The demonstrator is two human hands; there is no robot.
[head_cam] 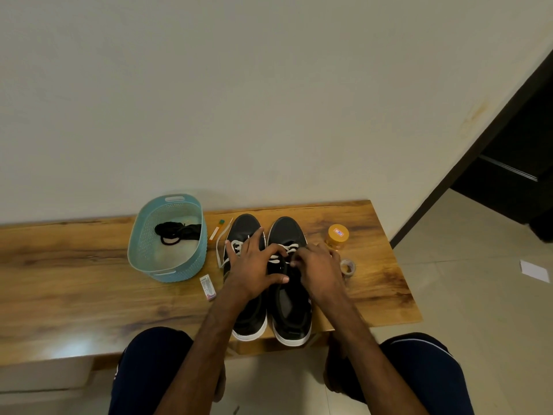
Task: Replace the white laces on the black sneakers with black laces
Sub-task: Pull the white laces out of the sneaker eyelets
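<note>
A wooden table [89,280] stands against a pale wall [269,85]. On it, the left hand [254,265] lies spread with straight fingers over the left sneaker [245,227], its thumb reaching onto the right sneaker [287,232]. The right hand [317,269] pinches that shoe's white lace [288,249]. Black laces [179,232] lie in a teal basket [179,272] (well left of both hands). The jar [338,233] label and box [208,287] print are unreadable. Tape [348,267] sits just beside the right hand.
</note>
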